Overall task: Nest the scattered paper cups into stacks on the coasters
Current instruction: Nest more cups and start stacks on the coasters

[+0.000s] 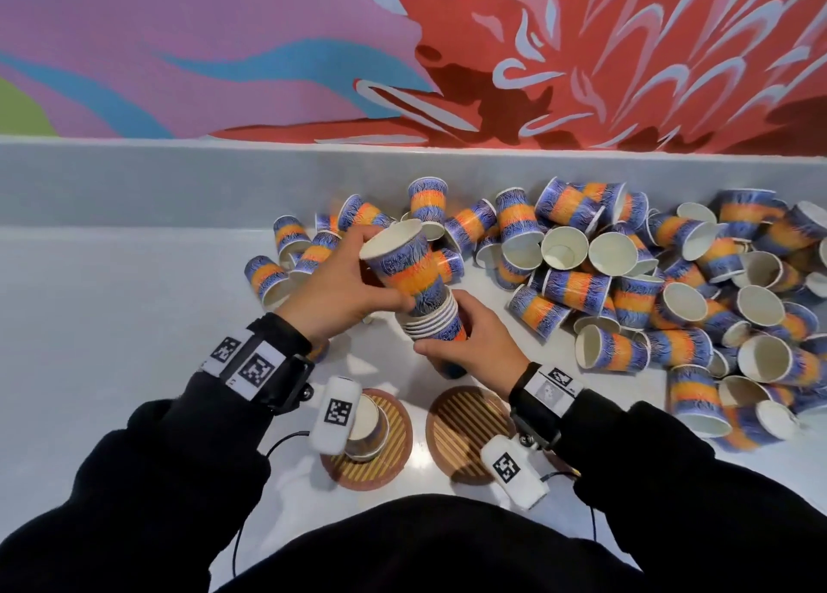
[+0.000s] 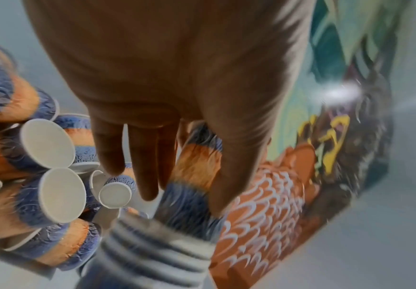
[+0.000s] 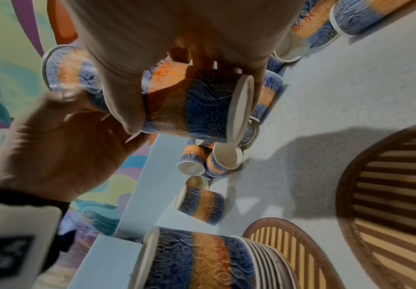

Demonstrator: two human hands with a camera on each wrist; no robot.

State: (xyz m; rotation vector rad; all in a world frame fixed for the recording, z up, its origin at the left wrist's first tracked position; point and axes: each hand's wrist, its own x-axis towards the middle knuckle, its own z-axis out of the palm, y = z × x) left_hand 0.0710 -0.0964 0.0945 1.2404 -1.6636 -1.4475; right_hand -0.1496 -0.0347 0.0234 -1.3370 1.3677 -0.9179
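Note:
My left hand [image 1: 349,279] grips a blue-and-orange paper cup [image 1: 402,265] tilted with its mouth up-left, its base set into a nested stack [image 1: 436,324]. My right hand [image 1: 470,344] holds that stack by its lower end above the table. In the left wrist view the left hand [image 2: 172,136] pinches the cup [image 2: 189,197] over the stack's rims [image 2: 152,246]. In the right wrist view the right hand [image 3: 189,45] wraps the stack [image 3: 197,109]. The left coaster [image 1: 394,440] carries a cup stack [image 1: 369,427], partly hidden by a wrist camera. The right coaster [image 1: 465,427] is bare.
A big heap of loose cups [image 1: 671,288] lies on its sides at the right, with a smaller scatter [image 1: 291,252] behind my left hand. A raised grey ledge [image 1: 179,180] and a painted wall close off the back. Bare white tabletop [image 1: 112,324] lies to the left.

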